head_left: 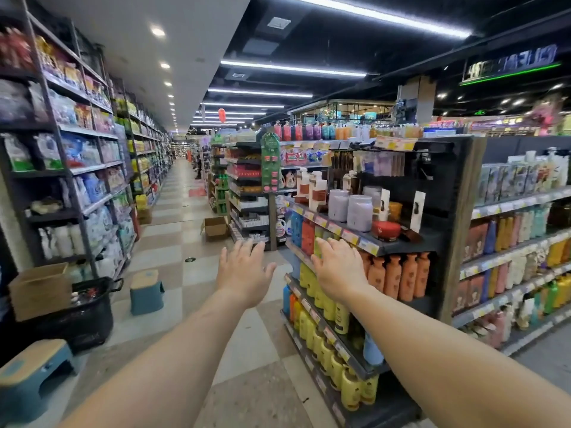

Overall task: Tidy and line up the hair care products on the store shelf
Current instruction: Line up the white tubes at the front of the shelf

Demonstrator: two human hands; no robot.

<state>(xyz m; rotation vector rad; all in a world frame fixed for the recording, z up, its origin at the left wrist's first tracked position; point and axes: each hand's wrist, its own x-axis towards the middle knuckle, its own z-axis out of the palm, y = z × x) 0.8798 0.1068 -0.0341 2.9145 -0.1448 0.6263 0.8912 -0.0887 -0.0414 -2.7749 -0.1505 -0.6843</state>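
A dark end shelf unit (pixel 411 242) on the right carries hair care products. Its upper board holds lilac jars (pixel 358 211) and a red round tin (pixel 385 230). Below stand orange bottles (pixel 401 276), then yellow bottles (pixel 327 304) on the lower tiers. My right hand (pixel 338 267) is stretched out in front of the second tier with fingers spread, holding nothing; whether it touches a bottle I cannot tell. My left hand (pixel 242 270) hovers open over the aisle, left of the unit.
A long tiled aisle (pixel 173 242) runs ahead between tall stocked shelves (pixel 77 168). Cardboard boxes (pixel 40 291), a black basket (pixel 89 307) and two teal step stools (pixel 145 291) stand at the left. An open box (pixel 215 227) lies on the floor ahead.
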